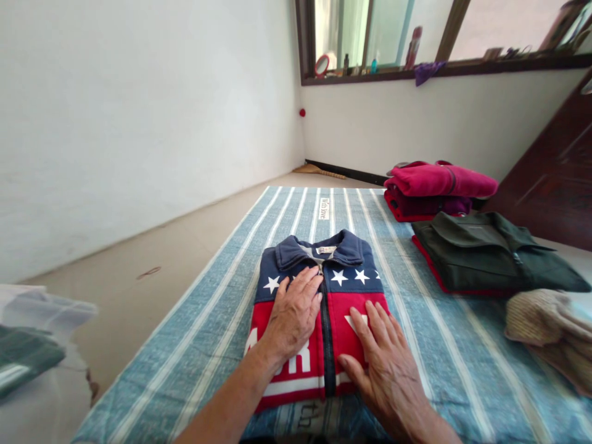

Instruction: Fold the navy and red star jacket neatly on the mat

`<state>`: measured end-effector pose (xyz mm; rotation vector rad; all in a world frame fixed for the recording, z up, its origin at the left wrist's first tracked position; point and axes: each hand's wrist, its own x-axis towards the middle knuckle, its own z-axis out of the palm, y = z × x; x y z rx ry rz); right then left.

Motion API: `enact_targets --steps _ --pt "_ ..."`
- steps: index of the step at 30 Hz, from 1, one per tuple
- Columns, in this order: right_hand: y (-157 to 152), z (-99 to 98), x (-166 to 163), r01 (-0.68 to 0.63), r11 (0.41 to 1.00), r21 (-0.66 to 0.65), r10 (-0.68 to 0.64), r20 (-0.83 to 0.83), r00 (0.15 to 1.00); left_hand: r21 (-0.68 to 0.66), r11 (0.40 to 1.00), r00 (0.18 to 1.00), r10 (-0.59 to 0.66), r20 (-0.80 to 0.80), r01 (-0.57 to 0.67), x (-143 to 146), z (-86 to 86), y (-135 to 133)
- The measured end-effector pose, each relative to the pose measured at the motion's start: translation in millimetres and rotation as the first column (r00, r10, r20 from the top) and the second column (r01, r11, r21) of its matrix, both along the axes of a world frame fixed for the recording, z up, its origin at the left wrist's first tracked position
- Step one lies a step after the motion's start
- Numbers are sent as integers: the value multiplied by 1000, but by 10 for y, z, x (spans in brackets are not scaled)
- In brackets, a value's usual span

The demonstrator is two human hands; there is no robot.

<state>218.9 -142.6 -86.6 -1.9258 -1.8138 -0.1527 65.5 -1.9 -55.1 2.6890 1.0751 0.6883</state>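
A folded zip-up jacket (301, 317), navy with white stars on top and red with white letters below, lies front side up on the striped blue cloth (217, 296). Its collar points away from me and the dark zipper runs down the middle. My left hand (296, 311) rests flat on the jacket's left half, fingertips close to the zipper pull. On the right half lies my right hand (383, 351), fingers spread over the red part, covering some of the lettering. Neither hand grips the fabric.
To the right sits a folded dark green jacket (490, 256) on something red. Behind it is a stack of pink and purple clothes (439, 185). A beige knitted item (541, 320) lies at the right edge. White plastic (50, 382) stands at lower left, beside the floor.
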Motion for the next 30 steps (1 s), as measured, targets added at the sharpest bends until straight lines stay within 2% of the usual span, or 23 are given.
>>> enact_targets --steps 12,17,30 --pt "30 -59 -4 -2 1000 21 2 12 1000 28 1000 1000 13 -18 -12 -21 7 4" --pt "31 -45 -11 0 1000 28 -1 33 999 1 1000 999 23 -33 -23 -24 10 9" --pt "93 -85 14 -52 982 182 22 163 986 101 994 998 33 -50 -28 -49 -3 33"
